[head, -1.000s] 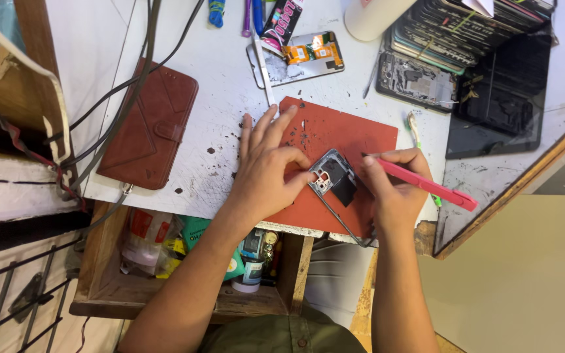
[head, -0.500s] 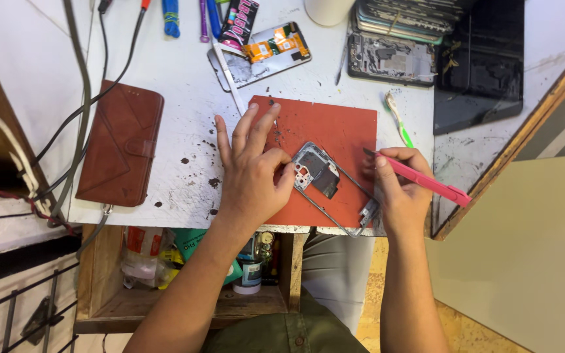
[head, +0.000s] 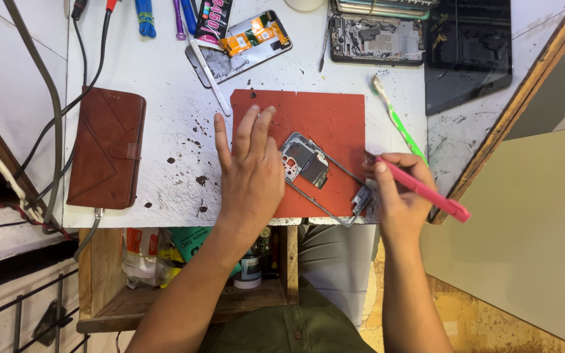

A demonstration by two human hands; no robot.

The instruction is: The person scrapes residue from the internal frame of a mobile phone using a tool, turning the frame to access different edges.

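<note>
A white, scratched desk (head: 165, 131) with many dark stains fills the view, with a wooden edge on the right side.

The fingers (head: 246, 134) of the left hand (head: 251, 173) are stretched out flat and a little spread, holding nothing; the palm presses down on a rust-red rectangular work mat (head: 322, 121), and its side touches the grey metal phone frame (head: 315, 173). The right hand (head: 400, 193) has its fingers closed around a thin pink plastic tool (head: 426, 191), held like a pen, with the tip near the lower right corner of the frame. The frame lies tilted on the lower part of the mat, just at the front edge of the desk, between both hands; it is an open thin rectangle with a dark camera block at its upper end.

Just beside the mat on the right lies a green and white toothbrush (head: 397, 121). Behind the mat are an opened phone with orange flex parts (head: 250, 39) and a dark phone body with bare circuits (head: 377, 36). Well apart on the left lies a brown leather flip case (head: 107, 150), near grey cables (head: 47, 117).
</note>
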